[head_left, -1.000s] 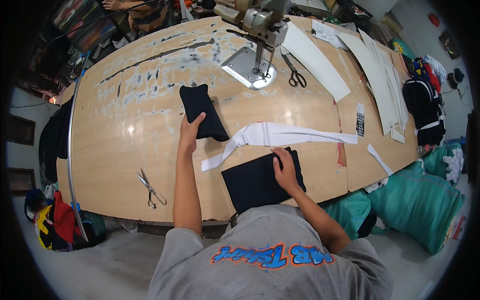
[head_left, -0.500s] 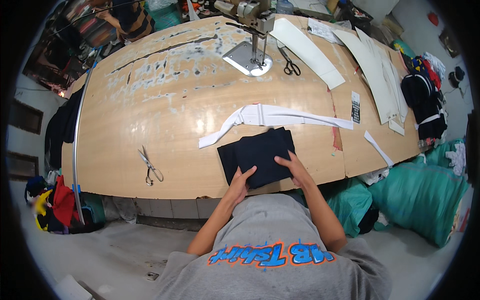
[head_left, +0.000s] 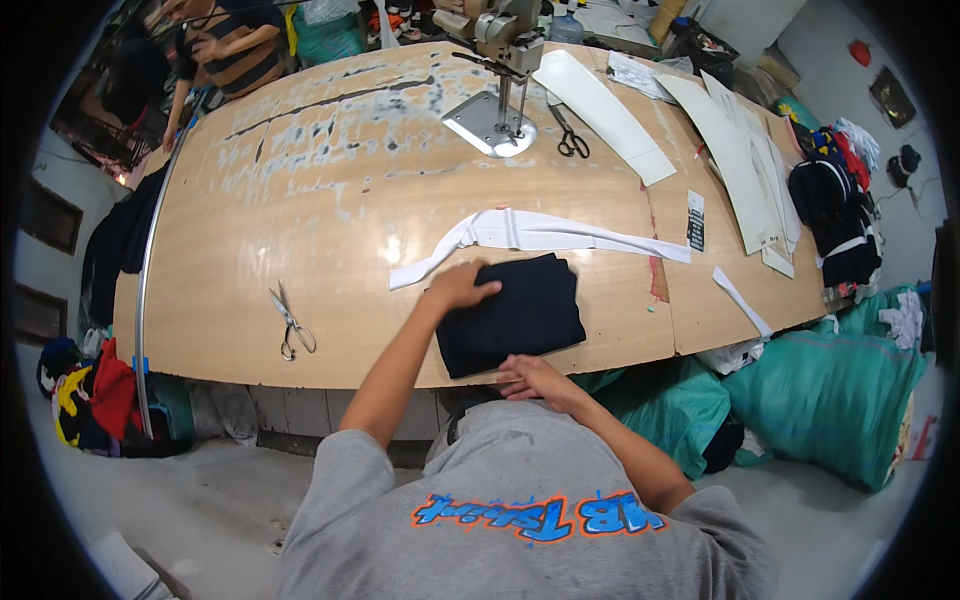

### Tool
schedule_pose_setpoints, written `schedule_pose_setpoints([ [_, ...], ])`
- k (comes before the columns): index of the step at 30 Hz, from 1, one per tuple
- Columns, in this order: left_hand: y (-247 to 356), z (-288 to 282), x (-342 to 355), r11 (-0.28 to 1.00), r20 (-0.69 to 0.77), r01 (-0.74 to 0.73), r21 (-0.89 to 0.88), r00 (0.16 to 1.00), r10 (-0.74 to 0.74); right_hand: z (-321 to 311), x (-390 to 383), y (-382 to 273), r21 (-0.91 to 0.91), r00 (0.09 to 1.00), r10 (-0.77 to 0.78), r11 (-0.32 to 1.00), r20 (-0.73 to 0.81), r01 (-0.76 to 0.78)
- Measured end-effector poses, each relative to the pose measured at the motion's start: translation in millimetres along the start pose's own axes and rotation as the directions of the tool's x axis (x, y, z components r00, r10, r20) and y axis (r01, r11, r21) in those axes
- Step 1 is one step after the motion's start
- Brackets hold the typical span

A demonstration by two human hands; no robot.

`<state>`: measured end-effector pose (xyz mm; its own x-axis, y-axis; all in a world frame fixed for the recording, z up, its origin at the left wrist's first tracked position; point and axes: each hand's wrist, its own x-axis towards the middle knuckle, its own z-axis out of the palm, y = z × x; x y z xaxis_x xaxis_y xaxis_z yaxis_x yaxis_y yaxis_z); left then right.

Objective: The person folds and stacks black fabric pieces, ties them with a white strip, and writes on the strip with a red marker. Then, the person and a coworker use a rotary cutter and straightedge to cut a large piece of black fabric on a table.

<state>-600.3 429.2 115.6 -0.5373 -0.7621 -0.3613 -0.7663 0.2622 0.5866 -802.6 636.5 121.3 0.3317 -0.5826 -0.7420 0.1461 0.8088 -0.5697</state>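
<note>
A folded navy-black cloth (head_left: 525,315) lies on the near part of the wooden table. My left hand (head_left: 463,287) is closed at its far left corner, thumb on top, with some fingertips hidden. My right hand (head_left: 540,382) is off the cloth, by the table's front edge, its fingers stretched and slightly apart. Just beyond the cloth stretches a long curved white fabric strip (head_left: 520,230). Metal scissors (head_left: 291,322) rest on the table to the left of my left hand.
A cutting machine (head_left: 500,125) stands at the far middle, with black-handled scissors (head_left: 572,142) beside it. Long pale pattern pieces (head_left: 610,120) cover the far right. Green sacks (head_left: 810,400) bulge at the right table edge. Another person (head_left: 240,45) is at the far left.
My left hand has moved from the cloth's near edge to its far left corner. The right hand has let go and drawn back toward me. The cloth's layers now lie more evenly stacked.
</note>
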Motion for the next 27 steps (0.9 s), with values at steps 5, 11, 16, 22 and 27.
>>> schedule_pose_setpoints([
  [5,-7,58,-1,0.990,-0.462,-0.059,0.131,0.879,0.114,-35,-16,18,-0.126,0.978,-0.144,0.984,-0.150,0.126],
  [11,29,30,-23,0.996,-0.411,0.011,-0.087,0.910,-0.046,-64,-31,19,-0.069,0.828,-0.354,0.930,-0.435,0.362],
  [16,-17,47,-27,0.935,-0.269,0.229,-0.272,0.915,-0.302,-77,-28,18,-0.150,0.799,-0.404,0.914,-0.446,0.378],
  [22,4,50,-26,0.914,-0.394,0.365,-0.177,0.825,-0.406,-136,-2,15,-0.536,0.745,-0.581,0.763,-0.327,0.360],
  [27,27,83,-40,0.946,-0.823,0.323,-0.040,0.526,-0.215,-202,17,-33,-0.716,0.552,-0.779,0.565,-0.299,0.410],
])
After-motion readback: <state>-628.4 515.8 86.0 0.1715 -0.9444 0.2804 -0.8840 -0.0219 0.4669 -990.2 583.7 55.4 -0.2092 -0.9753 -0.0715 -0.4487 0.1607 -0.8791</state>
